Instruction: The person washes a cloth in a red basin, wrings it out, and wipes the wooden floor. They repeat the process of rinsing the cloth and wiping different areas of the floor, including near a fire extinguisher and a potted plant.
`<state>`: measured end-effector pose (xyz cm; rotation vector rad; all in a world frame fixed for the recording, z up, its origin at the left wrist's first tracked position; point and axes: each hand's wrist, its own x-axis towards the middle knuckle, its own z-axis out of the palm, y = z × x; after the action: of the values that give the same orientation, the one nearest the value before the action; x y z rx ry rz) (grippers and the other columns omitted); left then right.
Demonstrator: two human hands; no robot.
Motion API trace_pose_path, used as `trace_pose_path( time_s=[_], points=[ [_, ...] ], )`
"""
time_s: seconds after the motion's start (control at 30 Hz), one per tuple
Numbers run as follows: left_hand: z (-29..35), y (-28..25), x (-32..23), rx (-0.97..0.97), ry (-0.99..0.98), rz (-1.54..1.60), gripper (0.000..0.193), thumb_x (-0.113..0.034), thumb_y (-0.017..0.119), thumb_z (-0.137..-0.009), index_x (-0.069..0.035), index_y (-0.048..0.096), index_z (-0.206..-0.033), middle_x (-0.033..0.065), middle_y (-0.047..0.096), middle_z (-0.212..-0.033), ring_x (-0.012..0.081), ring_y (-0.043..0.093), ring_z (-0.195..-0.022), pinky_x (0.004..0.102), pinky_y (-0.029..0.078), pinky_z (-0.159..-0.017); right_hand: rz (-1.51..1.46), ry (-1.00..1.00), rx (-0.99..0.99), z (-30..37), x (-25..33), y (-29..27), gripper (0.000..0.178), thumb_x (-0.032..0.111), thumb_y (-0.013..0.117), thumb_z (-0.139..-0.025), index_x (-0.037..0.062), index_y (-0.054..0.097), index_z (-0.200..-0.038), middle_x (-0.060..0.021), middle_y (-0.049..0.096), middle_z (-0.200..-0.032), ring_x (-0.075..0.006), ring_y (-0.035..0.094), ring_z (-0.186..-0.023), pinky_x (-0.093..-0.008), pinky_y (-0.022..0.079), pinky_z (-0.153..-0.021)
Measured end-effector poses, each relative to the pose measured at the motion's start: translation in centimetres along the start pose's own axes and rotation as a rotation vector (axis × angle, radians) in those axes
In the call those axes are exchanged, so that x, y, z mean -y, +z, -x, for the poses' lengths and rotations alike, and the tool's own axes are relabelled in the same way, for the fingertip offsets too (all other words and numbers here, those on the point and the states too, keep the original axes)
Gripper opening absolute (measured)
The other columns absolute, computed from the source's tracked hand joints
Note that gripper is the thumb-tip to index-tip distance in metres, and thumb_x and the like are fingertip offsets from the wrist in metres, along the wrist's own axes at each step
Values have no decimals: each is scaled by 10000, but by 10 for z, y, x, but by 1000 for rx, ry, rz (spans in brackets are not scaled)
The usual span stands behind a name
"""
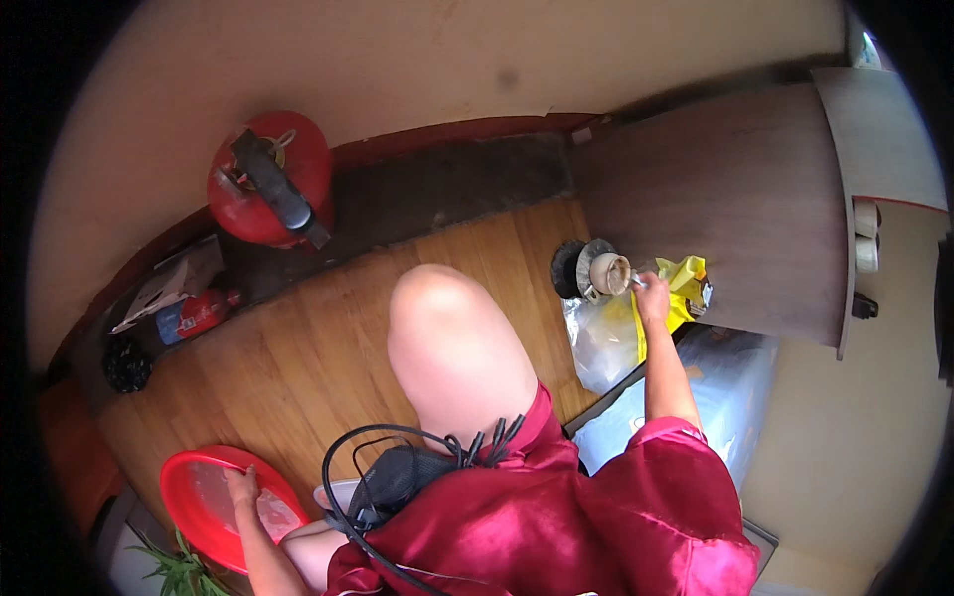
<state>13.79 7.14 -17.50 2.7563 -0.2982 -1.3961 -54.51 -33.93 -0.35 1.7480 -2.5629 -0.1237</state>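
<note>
At the lower left is a red plastic basin [180, 497], with a whitish patch inside. My left hand [241, 485] reaches over its near side and looks closed at the inner side of its rim; the fingertips show poorly. On the right, my right hand [652, 296] is closed on a short shiny metal utensil [637, 280]. The utensil points at the mouth of a beige mug [602, 270], its far end hidden. Beside the mug stand a grey, round-edged object and a black round one [565, 268]. A yellow plastic bag [680, 275] lies just beyond my right hand.
A red gas cylinder [224, 206] stands by the wall. Clear plastic [601, 348] and a bluish wrapped block [626, 422] lie along my right side. A brown wooden panel [725, 199] rises behind the mug. My bare knee [437, 298] juts over the wood-pattern floor; a plant [179, 566] grows below the basin.
</note>
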Motion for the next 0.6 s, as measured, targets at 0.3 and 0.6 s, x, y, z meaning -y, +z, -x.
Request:
trace_pose_path(
  time_s=[0.3,0.6],
  points=[
    [9,-23,36,-123,138,-49,623,-181,580,-821,30,233,-1295,231,497,-1157,317,515,-1037,370,395,-884,137,214,162,-41,-34,75,207,187,632,-714,79,657,-890,-194,592,-963,-336,580,-890,-409,459,-790],
    [39,-14,-30,-51,-9,29,574,-198,586,-816,25,291,-1255,219,529,-1079,311,540,-969,380,426,-837,377,128,173,-63,-80,92,320,258,724,-623,77,665,-880,-157,629,-919,-296,602,-888,-375,477,-773]
  ],
)
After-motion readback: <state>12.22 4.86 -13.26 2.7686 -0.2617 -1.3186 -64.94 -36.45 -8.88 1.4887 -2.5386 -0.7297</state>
